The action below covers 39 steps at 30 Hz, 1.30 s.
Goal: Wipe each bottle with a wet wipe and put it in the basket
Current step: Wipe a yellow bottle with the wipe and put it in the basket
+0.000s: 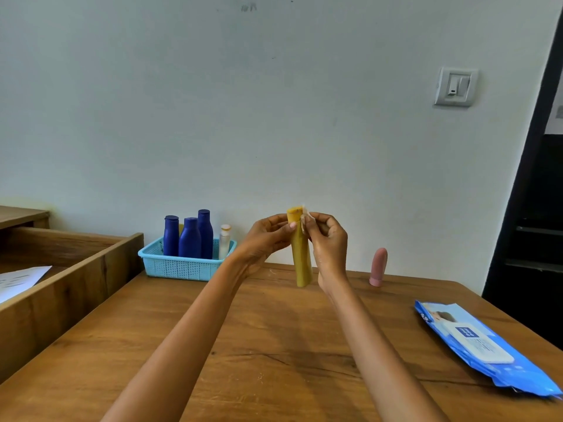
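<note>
Wooden table (274,360), pale wall behind. Left hand (265,239) grips tall yellow plastic bottle (300,254) upright above the table; right hand (327,242) pinches white wet wipe (304,222) against its cap. Wiping step. Next: bottle into turquoise mesh basket (182,264), beside three blue bottles (190,237).

bottles (190,237) in basket (179,266), pack (484,345) right

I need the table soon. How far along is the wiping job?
Done: four bottles stand in the basket. In hand: the left hand holds the yellow bottle while the right hand rubs a wipe near its top. Left: the pink bottle on the table.
</note>
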Available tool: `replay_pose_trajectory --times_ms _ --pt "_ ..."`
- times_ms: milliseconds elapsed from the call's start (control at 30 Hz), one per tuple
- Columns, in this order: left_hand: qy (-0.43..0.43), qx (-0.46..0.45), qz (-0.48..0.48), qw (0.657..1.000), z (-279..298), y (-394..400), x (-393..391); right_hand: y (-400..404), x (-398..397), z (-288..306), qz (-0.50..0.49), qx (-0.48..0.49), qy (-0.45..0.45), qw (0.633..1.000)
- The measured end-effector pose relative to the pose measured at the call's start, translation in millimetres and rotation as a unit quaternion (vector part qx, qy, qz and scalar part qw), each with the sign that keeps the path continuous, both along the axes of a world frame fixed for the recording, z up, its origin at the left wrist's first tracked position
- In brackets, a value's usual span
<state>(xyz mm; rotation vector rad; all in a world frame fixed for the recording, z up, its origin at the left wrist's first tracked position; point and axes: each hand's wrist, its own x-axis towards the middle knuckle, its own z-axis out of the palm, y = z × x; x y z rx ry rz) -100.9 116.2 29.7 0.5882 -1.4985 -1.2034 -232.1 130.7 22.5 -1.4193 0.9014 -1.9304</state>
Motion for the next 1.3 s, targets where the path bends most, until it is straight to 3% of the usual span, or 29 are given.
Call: replay_pose_trajectory --times_ms 133,300,433,533,633,767,867,1000,1167,1300 --pt "0.061 0.015 -0.012 0.998 0 -1 1 6 2 4 0.004 -0.065 0.065 0.996" --pt "0.045 0.022 0.028 0.998 -5 -3 1 5 -9 4 0.025 -0.064 0.118 0.991" --pt "0.000 0.023 0.005 1.000 -7 -1 -4 -1 -18 3 -0.008 -0.030 0.071 0.997" --pt "-0.014 0.010 0.011 1.000 -2 2 -12 0 -16 5 -0.038 -0.071 0.040 0.996" --pt "0.018 -0.002 0.032 0.999 1 2 -9 5 -9 10 -0.007 -0.111 0.068 0.991" --pt "0.059 0.006 0.034 0.998 -1 1 2 1 -7 5 0.020 -0.047 0.113 0.992" --pt "0.086 0.019 0.020 0.996 1 0 6 -4 -11 -4 -0.029 0.029 0.132 0.990" --pt "0.052 0.019 -0.022 0.998 -2 1 2 -2 -7 -1 -0.083 0.019 0.117 0.990" --pt "0.080 0.016 -0.001 0.997 -1 0 3 9 6 10 -0.008 -0.069 0.114 0.991" --pt "0.126 0.032 0.039 0.991 1 -4 12 7 3 6 0.019 -0.056 0.176 0.983"
